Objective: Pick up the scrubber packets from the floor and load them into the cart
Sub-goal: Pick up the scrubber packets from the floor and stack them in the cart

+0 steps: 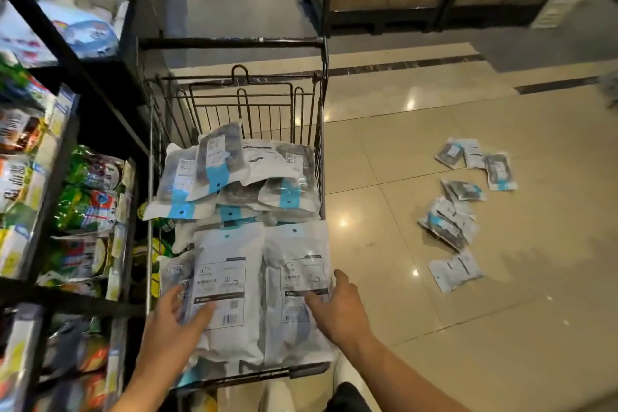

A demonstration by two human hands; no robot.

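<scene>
Over the near end of the cart (321,130), both hands are resting flat, fingers straight and slightly spread, gripping nothing: the left hand (174,321) is pressing one white packet (227,291) and the right hand (337,304) its neighbour (297,281), the two lying side by side with long axes running away from the person. Beyond them roughly seven more packets are lying heaped in the cart. Off to the right, on the floor (501,328), about eight loose packets (461,207) are still lying scattered, well apart from the cart and nearer the right hand, so that hand is judged better placed to reach them.
</scene>
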